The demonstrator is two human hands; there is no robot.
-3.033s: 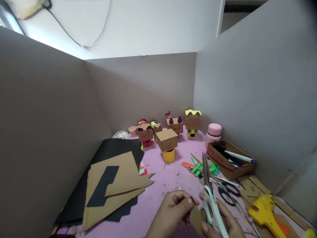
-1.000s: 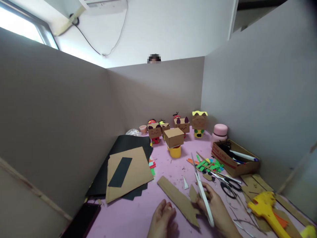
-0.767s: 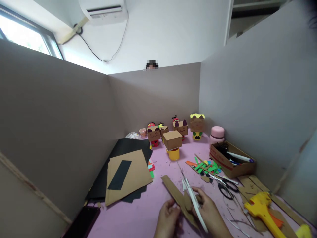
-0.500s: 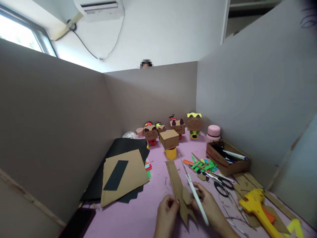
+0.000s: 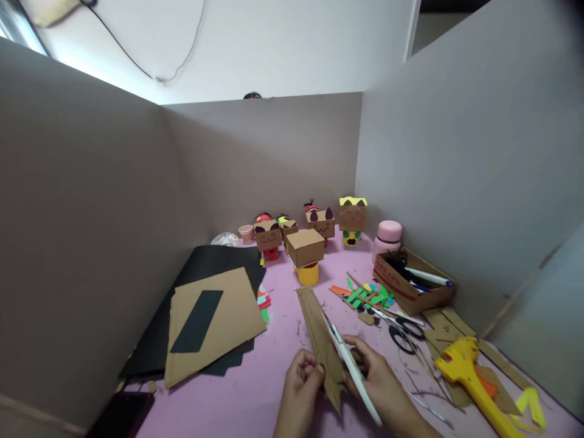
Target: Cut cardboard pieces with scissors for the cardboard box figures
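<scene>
On the left of the pink worktop [image 5: 255, 389] lay a brown cardboard sheet with a black strip [image 5: 214, 319] over black paper. At centre the left hand [image 5: 298, 389] had its fingers pinched on the near end of a long brown cardboard strip [image 5: 319, 334], held above the worktop. The right hand [image 5: 381, 389] was closed around white-handled scissors [image 5: 349, 365], blades against the strip's edge. The strip looked partly trimmed, its cutting unfinished. Right lay a yellow glue gun [image 5: 469, 377].
</scene>
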